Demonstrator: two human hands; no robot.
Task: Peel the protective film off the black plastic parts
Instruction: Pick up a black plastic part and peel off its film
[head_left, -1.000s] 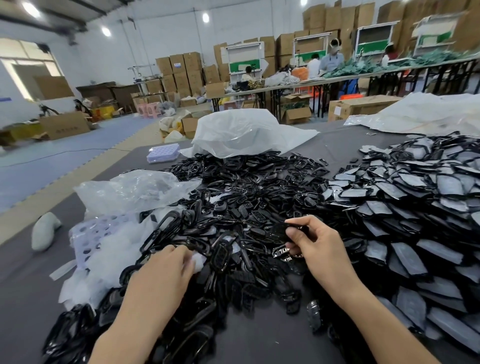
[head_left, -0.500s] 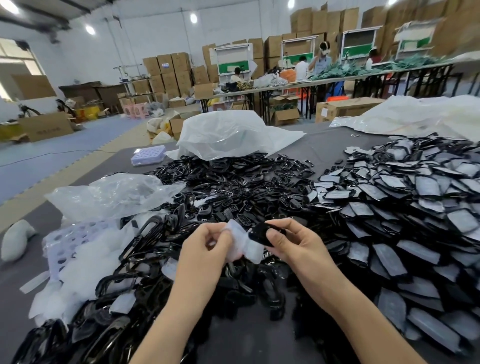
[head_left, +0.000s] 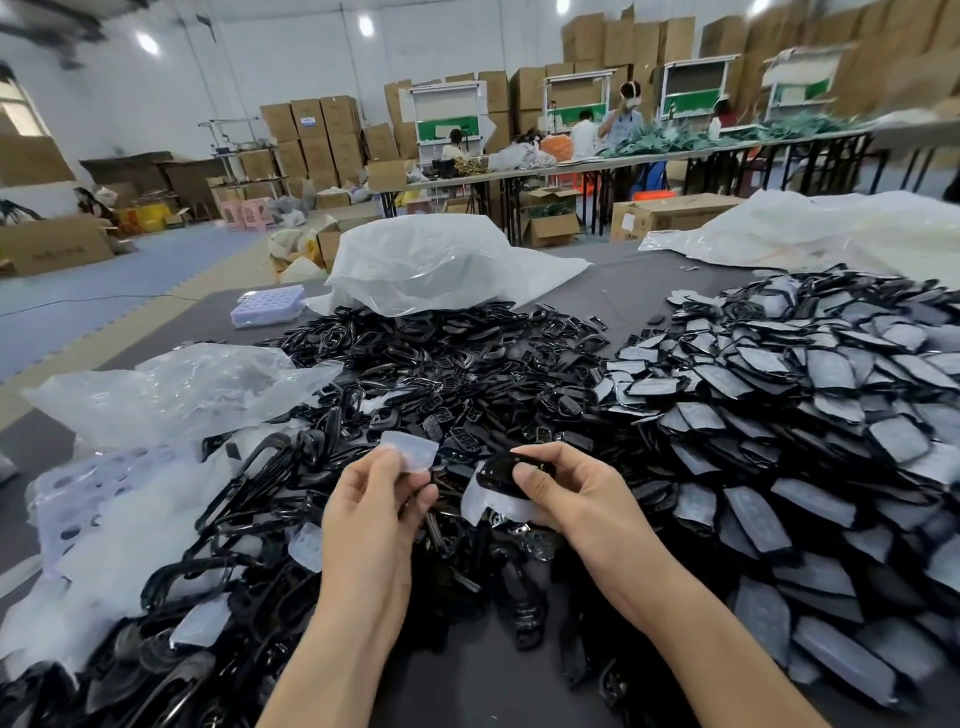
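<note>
- Evidently freed, a film scrap (head_left: 409, 451) is pinched by the left hand (head_left: 376, 501) and held up, apart from its piece, likely for discarding.
- Over the table's (head_left: 457, 686) near edge the right hand (head_left: 571, 493) grips a black part (head_left: 500, 470), thumb on top; white film (head_left: 485, 503) hangs beneath it.
- Plastic bags (head_left: 182, 389) crowd the left edge, filmed pieces (head_left: 779, 415) the right edge.
</note>
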